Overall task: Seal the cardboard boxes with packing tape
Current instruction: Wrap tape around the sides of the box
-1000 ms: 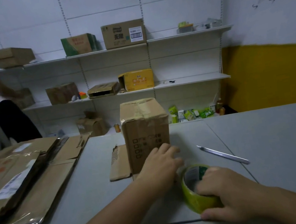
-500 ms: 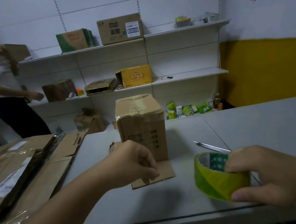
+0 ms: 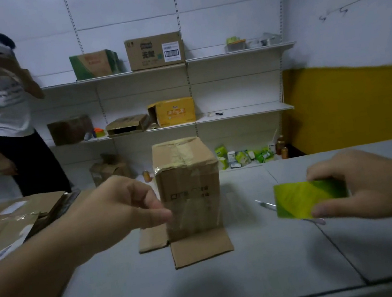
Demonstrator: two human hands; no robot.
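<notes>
A small brown cardboard box (image 3: 186, 175) stands upright in the middle of the grey table (image 3: 235, 282). Old tape runs over its top, and two flaps (image 3: 199, 247) lie splayed on the table at its base. My right hand (image 3: 371, 185) grips a green-yellow roll of packing tape (image 3: 304, 198), held in the air to the right of the box. My left hand (image 3: 127, 209) hovers at the box's left side with thumb and fingers pinched. A clear strip of tape (image 3: 194, 214) appears to stretch from that pinch across the box's front face.
A thin metal blade (image 3: 265, 204) lies on the table behind the roll. Flattened cardboard (image 3: 10, 227) is stacked at the table's left end. Another person (image 3: 6, 113) wearing a headset stands at far left. Wall shelves (image 3: 243, 113) with boxes run behind the table.
Both hands have lifted off the table and drawn apart. The roll has gone up and right, the left hand up and left, and a strip of tape now spans the box front.
</notes>
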